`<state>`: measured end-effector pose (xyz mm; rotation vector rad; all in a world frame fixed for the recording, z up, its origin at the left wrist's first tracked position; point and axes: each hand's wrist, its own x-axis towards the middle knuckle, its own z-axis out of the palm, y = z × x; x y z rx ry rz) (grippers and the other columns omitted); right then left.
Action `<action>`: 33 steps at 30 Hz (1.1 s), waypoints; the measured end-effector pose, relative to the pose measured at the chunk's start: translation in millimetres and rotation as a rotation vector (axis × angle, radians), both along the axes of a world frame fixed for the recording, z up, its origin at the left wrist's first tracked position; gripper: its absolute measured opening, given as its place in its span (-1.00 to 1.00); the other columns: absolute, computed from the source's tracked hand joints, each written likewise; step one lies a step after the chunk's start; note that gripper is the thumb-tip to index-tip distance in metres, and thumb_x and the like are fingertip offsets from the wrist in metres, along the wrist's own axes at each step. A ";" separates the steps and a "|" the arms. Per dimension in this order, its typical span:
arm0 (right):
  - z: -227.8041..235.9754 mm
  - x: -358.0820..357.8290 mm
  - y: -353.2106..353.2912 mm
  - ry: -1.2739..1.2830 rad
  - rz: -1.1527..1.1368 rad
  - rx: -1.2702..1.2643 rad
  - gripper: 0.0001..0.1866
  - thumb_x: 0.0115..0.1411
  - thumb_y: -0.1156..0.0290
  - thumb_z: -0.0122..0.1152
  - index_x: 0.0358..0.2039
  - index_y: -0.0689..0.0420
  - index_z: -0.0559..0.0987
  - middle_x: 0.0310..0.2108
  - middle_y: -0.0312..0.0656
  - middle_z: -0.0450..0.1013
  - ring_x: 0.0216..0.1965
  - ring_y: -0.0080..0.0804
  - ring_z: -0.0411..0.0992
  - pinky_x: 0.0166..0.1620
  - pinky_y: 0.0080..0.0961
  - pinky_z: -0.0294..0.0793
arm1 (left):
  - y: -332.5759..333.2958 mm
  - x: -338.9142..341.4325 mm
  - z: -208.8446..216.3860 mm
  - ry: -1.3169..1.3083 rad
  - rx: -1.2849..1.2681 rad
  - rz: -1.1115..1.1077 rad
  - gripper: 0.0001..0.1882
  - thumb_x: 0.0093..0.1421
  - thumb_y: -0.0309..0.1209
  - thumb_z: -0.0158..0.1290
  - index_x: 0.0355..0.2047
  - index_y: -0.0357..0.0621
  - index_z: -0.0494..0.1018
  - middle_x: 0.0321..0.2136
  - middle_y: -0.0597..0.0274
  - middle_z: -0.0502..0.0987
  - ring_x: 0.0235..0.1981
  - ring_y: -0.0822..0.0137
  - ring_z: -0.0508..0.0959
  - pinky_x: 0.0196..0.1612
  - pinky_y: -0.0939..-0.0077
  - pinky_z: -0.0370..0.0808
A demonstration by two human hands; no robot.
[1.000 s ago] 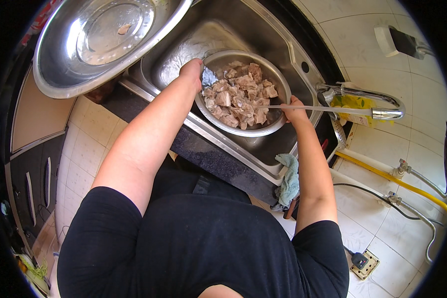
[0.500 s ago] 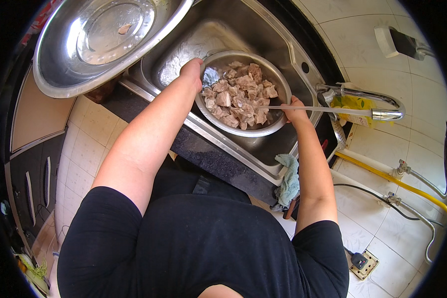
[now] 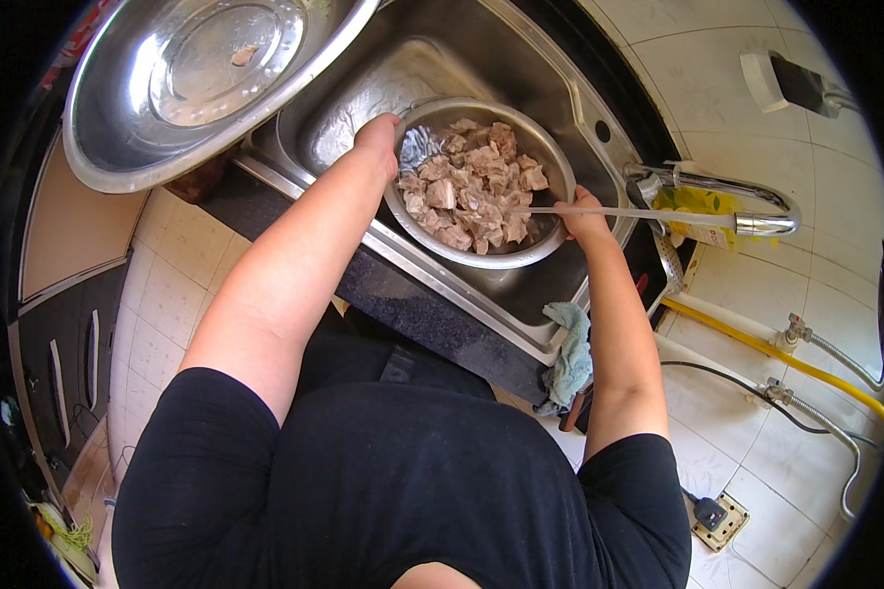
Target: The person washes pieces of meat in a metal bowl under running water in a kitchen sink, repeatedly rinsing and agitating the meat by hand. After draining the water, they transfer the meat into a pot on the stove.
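A round metal basin [image 3: 555, 162] is held over the sink [image 3: 363, 98], with chunks of pale brown meat [image 3: 476, 187] heaped in it. My left hand [image 3: 379, 144] grips its left rim, and my right hand [image 3: 583, 216] is closed on the right rim. The fingers under and behind the rim are partly hidden. A stream of water [image 3: 609, 213] runs from the chrome faucet [image 3: 766, 224] past my right hand onto the meat. Some water shows at the left side inside the basin.
A larger metal bowl [image 3: 118, 147] with a small scrap in it stands at the upper left. A teal cloth [image 3: 568, 358] hangs over the sink's front edge. Behind the faucet lies a yellow package [image 3: 697, 206]. A yellow pipe [image 3: 756, 348] and a socket with a plug [image 3: 722, 520] are at the right.
The water surface at the basin's left side ripples differently. My hands keep their hold on the basin, which has hardly moved.
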<state>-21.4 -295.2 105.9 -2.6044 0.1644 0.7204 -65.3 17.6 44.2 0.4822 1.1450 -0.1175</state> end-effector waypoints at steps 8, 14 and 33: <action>-5.6 4.6 -2.2 0.006 -0.008 -0.045 -0.63 -0.05 0.40 0.14 -0.19 0.25 0.42 -0.54 -0.11 0.45 -0.62 -0.34 0.43 -0.65 -0.50 0.43 | 0.2 0.4 -1.2 -0.033 -0.046 0.002 -0.69 0.05 -0.35 -0.04 -0.25 -0.32 0.35 -0.24 -0.08 0.44 -0.28 0.07 0.47 -0.20 0.09 0.42; -5.0 -0.9 -2.0 0.004 -0.030 -0.002 -0.65 -0.05 0.46 0.10 -0.18 0.21 0.42 -0.65 -0.26 0.37 -0.75 -0.53 0.27 -0.77 -0.61 0.22 | 1.1 1.9 -7.1 -0.050 -0.044 0.032 -0.69 0.05 -0.35 -0.04 -0.25 -0.34 0.35 -0.27 -0.05 0.45 -0.28 0.08 0.47 -0.18 0.16 0.42; -8.3 0.8 -6.0 0.019 -0.032 0.003 -0.63 -0.03 0.39 0.12 -0.17 0.20 0.42 -0.57 -0.17 0.43 -0.68 -0.43 0.37 -0.69 -0.55 0.35 | 2.1 -0.7 -6.5 -0.137 -0.043 -0.063 -0.74 0.11 -0.27 -0.08 -0.36 -0.24 0.25 -0.39 0.03 0.41 -0.33 0.10 0.45 -0.20 0.05 0.40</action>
